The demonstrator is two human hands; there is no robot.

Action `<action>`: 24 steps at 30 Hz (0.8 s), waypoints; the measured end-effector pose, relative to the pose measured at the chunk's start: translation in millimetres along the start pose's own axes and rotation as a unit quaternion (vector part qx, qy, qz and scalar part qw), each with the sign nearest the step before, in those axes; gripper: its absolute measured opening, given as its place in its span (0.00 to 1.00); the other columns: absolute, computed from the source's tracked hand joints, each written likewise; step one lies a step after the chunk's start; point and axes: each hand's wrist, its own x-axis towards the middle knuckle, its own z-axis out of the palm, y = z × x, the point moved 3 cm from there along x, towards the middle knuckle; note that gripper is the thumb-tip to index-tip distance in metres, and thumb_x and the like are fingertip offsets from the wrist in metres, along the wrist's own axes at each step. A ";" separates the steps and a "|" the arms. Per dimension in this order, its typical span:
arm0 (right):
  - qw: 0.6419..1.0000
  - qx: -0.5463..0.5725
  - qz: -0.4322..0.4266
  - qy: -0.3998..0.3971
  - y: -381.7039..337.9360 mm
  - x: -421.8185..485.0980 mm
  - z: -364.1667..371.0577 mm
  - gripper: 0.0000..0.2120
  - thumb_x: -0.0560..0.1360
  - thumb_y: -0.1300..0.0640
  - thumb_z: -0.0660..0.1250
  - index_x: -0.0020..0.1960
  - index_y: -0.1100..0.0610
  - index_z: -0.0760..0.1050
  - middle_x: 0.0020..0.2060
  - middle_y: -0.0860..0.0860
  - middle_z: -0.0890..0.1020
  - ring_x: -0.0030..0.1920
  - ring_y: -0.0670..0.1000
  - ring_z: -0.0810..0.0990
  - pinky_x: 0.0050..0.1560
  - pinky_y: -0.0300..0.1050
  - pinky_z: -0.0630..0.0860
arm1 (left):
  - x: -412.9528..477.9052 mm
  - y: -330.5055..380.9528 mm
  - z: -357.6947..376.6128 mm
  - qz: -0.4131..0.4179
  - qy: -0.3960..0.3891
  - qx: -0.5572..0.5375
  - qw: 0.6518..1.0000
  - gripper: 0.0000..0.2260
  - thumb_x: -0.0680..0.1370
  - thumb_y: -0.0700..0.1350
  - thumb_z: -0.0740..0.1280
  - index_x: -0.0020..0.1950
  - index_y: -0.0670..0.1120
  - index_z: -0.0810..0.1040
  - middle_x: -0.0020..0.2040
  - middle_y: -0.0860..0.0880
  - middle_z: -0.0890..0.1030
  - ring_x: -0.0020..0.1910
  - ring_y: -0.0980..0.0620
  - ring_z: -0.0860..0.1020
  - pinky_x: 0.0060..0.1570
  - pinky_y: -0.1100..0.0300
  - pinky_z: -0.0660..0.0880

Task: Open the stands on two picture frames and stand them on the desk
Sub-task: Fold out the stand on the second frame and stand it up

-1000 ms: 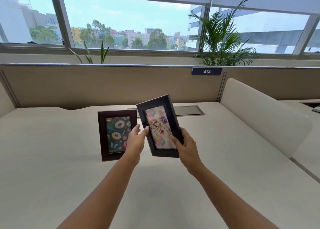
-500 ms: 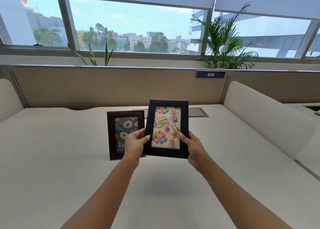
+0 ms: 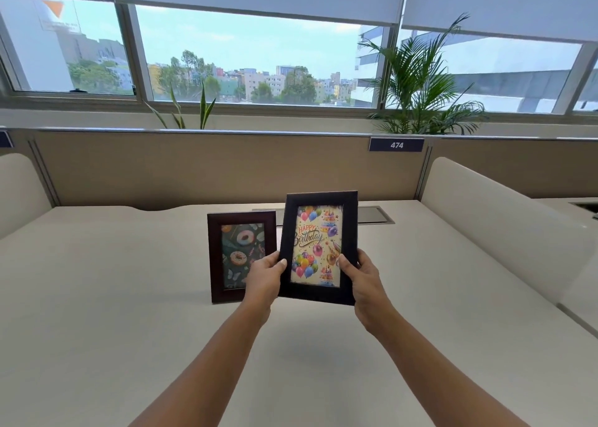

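"Happy Birthday" frame (image 3: 318,248), seemingly airborne

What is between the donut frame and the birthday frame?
In the head view, the left hand sits between them, gripping the birthday frame and overlapping the donut frame; above it, bare desk shows.

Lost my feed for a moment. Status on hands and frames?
Both hands, left and right, gripping birthday frame, held upright above desk. Donut frame standing on desk, just left. Landing spot clear.
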 end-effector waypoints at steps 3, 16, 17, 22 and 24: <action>0.994 -0.070 -0.077 0.043 0.1 -3.9 -0.8 0.11 0.76 0.57 0.61 0.58 0.49 0.67 0.56 0.51 0.77 0.55 0.52 0.78 0.44 0.43 0.80 | -3.4 3.4 17.1 0.024 -0.045 0.068 0.996 0.21 0.78 0.46 0.60 0.71 0.46 0.64 0.68 0.46 0.70 0.63 0.53 0.70 0.57 0.59 0.71; 0.926 -0.281 -0.250 -0.029 6.4 -10.1 12.2 0.15 0.79 0.61 0.54 0.65 0.57 0.67 0.56 0.54 0.80 0.55 0.48 0.79 0.57 0.47 0.77 | -3.7 24.7 71.6 0.075 -0.055 0.048 0.994 0.21 0.76 0.47 0.63 0.68 0.50 0.65 0.53 0.48 0.78 0.56 0.48 0.77 0.60 0.48 0.74; 0.920 -0.293 -0.253 -0.054 6.3 -9.7 13.3 0.16 0.79 0.61 0.54 0.66 0.56 0.66 0.58 0.53 0.79 0.56 0.46 0.78 0.58 0.42 0.76 | -1.2 24.6 70.3 0.076 -0.045 0.049 0.995 0.17 0.76 0.45 0.62 0.65 0.48 0.67 0.50 0.48 0.78 0.53 0.48 0.77 0.58 0.48 0.75; 0.893 -0.342 -0.235 -0.175 4.6 1.1 9.3 0.17 0.79 0.58 0.55 0.68 0.56 0.66 0.65 0.52 0.73 0.65 0.47 0.71 0.64 0.34 0.67 | 11.9 21.6 51.9 0.101 0.012 0.055 0.993 0.12 0.77 0.39 0.59 0.60 0.47 0.69 0.43 0.55 0.75 0.44 0.56 0.75 0.39 0.62 0.72; 0.882 -0.373 -0.259 -0.129 -1.8 8.6 -0.2 0.14 0.77 0.59 0.59 0.62 0.58 0.73 0.60 0.54 0.77 0.61 0.51 0.75 0.57 0.28 0.70 | 15.5 19.2 43.7 0.106 0.029 0.071 0.991 0.14 0.77 0.39 0.60 0.62 0.47 0.68 0.43 0.57 0.73 0.45 0.56 0.73 0.39 0.63 0.71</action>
